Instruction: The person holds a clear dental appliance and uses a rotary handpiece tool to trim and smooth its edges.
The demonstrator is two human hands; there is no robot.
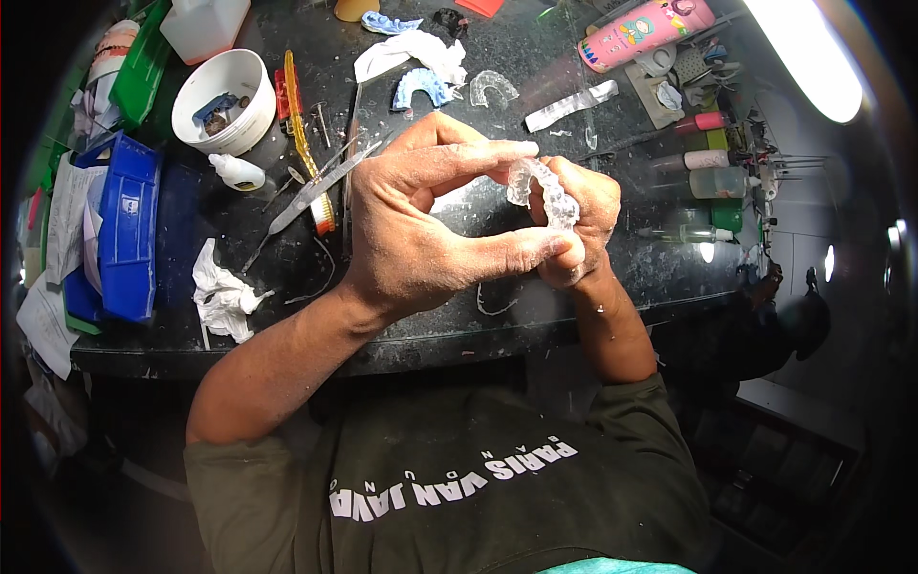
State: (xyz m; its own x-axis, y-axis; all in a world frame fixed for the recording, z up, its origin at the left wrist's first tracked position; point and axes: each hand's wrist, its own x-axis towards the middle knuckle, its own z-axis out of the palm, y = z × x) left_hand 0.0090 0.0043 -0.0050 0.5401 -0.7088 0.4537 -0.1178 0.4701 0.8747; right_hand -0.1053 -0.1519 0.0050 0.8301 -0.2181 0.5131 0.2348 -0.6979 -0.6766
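A clear, tooth-shaped dental aligner is held up over the dark workbench, right of the picture's middle. The thumb and forefinger of my left hand form a wide ring, their tips at the aligner's lower and upper edges. My right hand is closed around its right side, with the fingers bent behind it and partly hidden. Whitish dust coats both hands. Beyond them on the bench lie a second clear aligner and a blue-and-white dental arch mold.
At the left stand a white tub, a small white bottle and a blue bin. Metal tweezers and crumpled tissue lie near my left forearm. A pink bottle and several small bottles line the right side.
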